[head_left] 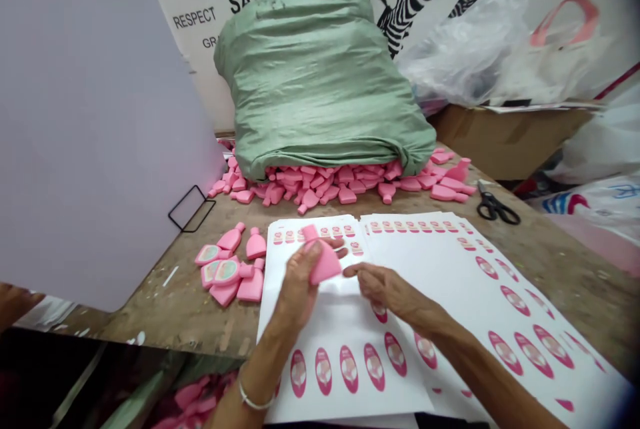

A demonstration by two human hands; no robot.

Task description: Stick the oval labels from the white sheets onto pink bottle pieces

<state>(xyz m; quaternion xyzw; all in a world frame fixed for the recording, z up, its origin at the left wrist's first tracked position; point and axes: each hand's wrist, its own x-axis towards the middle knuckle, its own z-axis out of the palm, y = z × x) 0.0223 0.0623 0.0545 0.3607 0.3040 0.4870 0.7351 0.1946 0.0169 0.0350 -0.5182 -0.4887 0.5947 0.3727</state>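
My left hand grips a pink bottle-shaped piece between thumb and fingers, its neck pointing up and away. Close to the piece's lower right edge is my right hand, the index finger reaching toward it and the other fingers curled in. Whether a small thing sits at those fingertips cannot be made out. Beneath both hands lie white sticker sheets printed with pink oval and small labels. Left of the sheets is a small pile of pink bottle-shaped pieces, several with a pale oval label.
A green sack stands at the back over a heap of pink pieces. Black scissors lie right, before a cardboard box. A large pale panel rises left, near another person's hand and a black wire stand.
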